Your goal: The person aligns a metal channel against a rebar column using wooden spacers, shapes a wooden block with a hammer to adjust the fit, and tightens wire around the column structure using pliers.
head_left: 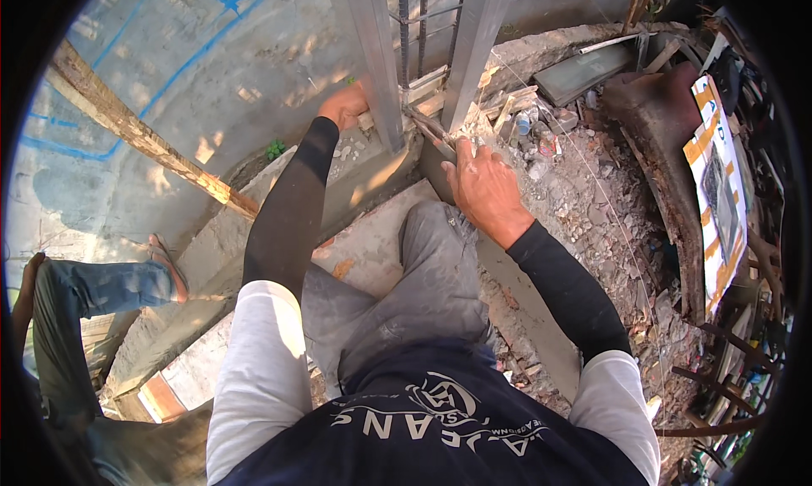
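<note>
Two upright silver metal channels (370,54) stand on either side of a steel rebar cage (404,29) with crosswise ties. My left hand (342,104) is at the outer side of the left channel, its fingers hidden behind the metal. Close to the foot of the right channel (475,54), my right hand (489,186) is closed on a narrow, dark metal tool (433,132). The tool points toward the base of the cage; its exact kind is not clear. Wood scraps (431,87) lie around the cage's foot, above a low concrete beam (372,177).
Broken rubble (584,181) covers the ground at right, crossed by a thin string (605,190). A leaning wooden pole (152,131) crosses the grey wall (211,88). Another person's sandalled foot (169,266) is at left. A taped white board (719,198) stands far right.
</note>
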{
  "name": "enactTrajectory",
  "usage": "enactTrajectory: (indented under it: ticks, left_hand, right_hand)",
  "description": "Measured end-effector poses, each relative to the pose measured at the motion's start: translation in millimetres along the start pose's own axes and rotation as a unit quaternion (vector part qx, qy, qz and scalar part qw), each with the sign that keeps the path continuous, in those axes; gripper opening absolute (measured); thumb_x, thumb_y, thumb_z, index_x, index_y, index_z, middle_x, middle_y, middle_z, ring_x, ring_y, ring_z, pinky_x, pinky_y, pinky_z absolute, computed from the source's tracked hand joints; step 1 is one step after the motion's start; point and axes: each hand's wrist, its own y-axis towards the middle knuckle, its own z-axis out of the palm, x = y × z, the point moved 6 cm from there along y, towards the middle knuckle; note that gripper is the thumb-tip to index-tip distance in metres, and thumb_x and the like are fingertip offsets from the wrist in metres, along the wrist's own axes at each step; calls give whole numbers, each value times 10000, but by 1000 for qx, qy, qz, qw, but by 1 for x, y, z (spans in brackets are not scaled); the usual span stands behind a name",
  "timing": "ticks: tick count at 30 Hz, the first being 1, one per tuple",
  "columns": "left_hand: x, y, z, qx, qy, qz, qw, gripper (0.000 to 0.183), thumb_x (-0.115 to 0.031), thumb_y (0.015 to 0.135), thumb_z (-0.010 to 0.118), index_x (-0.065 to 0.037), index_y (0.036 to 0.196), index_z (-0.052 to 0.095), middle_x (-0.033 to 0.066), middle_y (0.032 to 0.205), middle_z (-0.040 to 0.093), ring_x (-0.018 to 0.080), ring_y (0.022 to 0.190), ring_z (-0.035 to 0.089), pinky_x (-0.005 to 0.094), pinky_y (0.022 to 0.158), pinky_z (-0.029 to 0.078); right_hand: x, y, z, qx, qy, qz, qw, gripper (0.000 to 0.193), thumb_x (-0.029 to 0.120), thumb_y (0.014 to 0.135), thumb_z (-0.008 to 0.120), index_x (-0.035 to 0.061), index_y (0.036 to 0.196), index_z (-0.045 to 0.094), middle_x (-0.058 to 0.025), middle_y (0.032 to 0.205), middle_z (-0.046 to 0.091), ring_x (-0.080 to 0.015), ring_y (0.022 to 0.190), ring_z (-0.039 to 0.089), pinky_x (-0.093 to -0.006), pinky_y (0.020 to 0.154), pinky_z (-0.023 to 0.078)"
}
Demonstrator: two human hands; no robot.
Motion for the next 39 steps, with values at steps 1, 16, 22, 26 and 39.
enactTrajectory:
  ticks: [1, 16, 22, 26, 39]
  left_hand:
    - [-4, -2, 3, 1, 5, 5, 1000, 615, -358, 767, 880, -81, 1261, 640, 121, 1355, 577, 264, 1353, 436, 415, 1137, 302]
    - [-3, -2, -5, -2, 4, 8, 1000, 433, -291, 761, 888, -94, 1094, 693, 54, 1145, 656, 192, 1173, 543, 364, 1020, 399]
    - [-1, 9, -2, 8, -27, 2, 1000, 313, -262, 777, 878, -114, 991, 703, 23, 1041, 655, 172, 1068, 569, 368, 932, 447]
    - [-1, 3, -3, -17, -7, 15, 1000, 306, -248, 786, 870, -111, 1002, 701, 16, 1007, 652, 161, 1029, 580, 355, 886, 470]
    - [-3, 5, -4, -39, 57, 9, 998, 253, -202, 831, 805, -71, 1023, 704, 46, 1004, 712, 161, 1007, 646, 345, 932, 479]
  right_hand:
    - [-5, 5, -6, -1, -2, 2, 1000, 468, 324, 984, 604, -6, 1294, 484, -175, 860, 645, -325, 718, 658, -397, 640, 556]
    - [1, -12, 74, 315, 757, 216, 530, 630, 193, 857, 761, 81, 1390, 444, 24, 761, 553, -66, 571, 529, -219, 458, 404]
    - [-37, -2, 36, 126, 338, 140, 922, 479, 279, 896, 662, -17, 1237, 503, -181, 845, 642, -284, 702, 674, -435, 557, 512]
    - [-18, -2, 5, -8, 122, 95, 988, 399, 312, 970, 593, -58, 1099, 517, -294, 955, 673, -474, 795, 657, -536, 639, 513]
    - [-10, -9, 56, 296, 614, 209, 701, 603, 314, 841, 802, 23, 1223, 438, -83, 824, 633, -159, 641, 648, -308, 540, 536]
